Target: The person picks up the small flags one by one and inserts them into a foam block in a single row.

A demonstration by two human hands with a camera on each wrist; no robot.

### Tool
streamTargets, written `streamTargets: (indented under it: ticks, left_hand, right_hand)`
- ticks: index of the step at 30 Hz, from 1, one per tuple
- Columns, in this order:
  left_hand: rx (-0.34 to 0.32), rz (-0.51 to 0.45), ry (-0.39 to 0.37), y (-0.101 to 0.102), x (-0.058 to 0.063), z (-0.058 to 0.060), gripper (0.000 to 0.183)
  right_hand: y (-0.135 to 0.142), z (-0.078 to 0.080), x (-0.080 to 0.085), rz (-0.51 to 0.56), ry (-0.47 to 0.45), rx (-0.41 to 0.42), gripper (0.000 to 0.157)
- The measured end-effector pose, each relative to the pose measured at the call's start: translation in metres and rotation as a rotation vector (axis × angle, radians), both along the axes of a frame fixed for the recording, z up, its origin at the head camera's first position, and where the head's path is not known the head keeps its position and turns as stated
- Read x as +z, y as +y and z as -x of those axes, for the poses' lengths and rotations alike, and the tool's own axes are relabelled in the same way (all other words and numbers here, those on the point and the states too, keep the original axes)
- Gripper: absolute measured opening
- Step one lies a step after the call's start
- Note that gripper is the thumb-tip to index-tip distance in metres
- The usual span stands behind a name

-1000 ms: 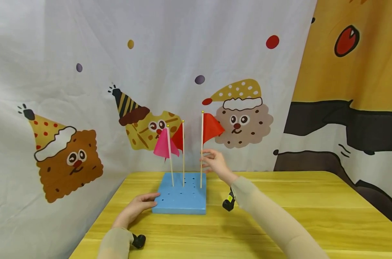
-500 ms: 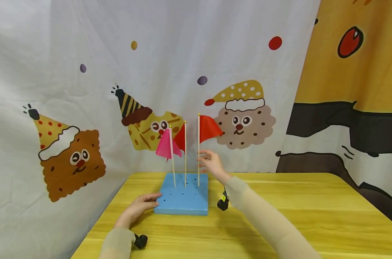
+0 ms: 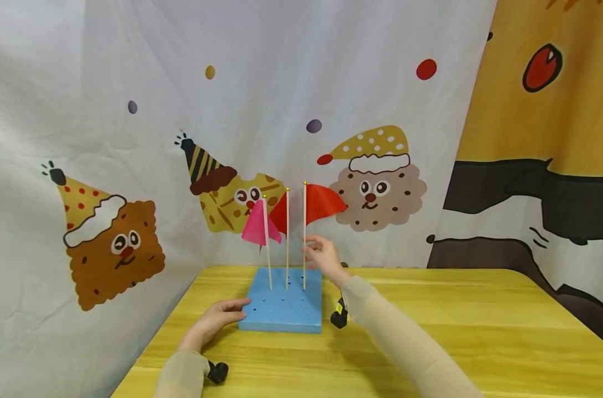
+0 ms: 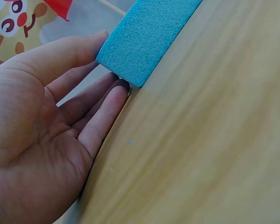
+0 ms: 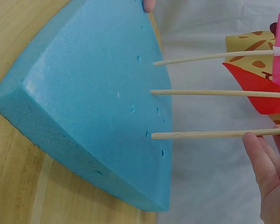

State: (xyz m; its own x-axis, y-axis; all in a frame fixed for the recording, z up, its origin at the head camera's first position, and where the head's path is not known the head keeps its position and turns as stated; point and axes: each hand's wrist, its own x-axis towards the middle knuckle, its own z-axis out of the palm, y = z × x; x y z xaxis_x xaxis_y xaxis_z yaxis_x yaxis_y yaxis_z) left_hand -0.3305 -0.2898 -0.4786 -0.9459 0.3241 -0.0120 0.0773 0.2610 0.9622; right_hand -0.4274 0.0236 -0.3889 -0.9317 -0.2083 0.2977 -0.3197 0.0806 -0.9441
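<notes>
A blue foam block (image 3: 281,318) with small holes in its top lies on the table. A pink flag (image 3: 255,224) and a red flag (image 3: 280,213) stand upright on sticks in it. To their right, my right hand (image 3: 325,258) pinches the wooden stick (image 5: 200,134) of another red flag (image 3: 323,203), held upright. That stick's lower end is at the block's top, near a hole; whether it is inside, I cannot tell. My left hand (image 3: 216,319) touches the block's left edge, thumb at the top edge and fingers (image 4: 102,116) alongside, nearly straight.
The wooden table (image 3: 430,326) stretches to the right of the block. Behind it hangs a white curtain (image 3: 261,83) printed with cartoon biscuits. Black wrist cameras, one below the left hand (image 3: 216,373), sit at both sleeves.
My right hand has moved the red flag slightly left and down, closer to the other two flags. The left hand stays at the block's edge. The head view has shifted a little.
</notes>
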Motion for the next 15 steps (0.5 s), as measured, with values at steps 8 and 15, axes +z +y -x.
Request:
streamTargets:
  ticks: [8, 15]
  left_hand:
    - [0.005, -0.012, -0.018, 0.001, -0.003, 0.001, 0.05]
    - [0.023, -0.003, -0.023, 0.001, -0.002, 0.002, 0.049]
  right_hand:
    - [-0.003, 0.0, -0.007, 0.018, -0.006, -0.009, 0.028]
    - [-0.004, 0.005, -0.016, -0.013, -0.002, 0.001, 0.027]
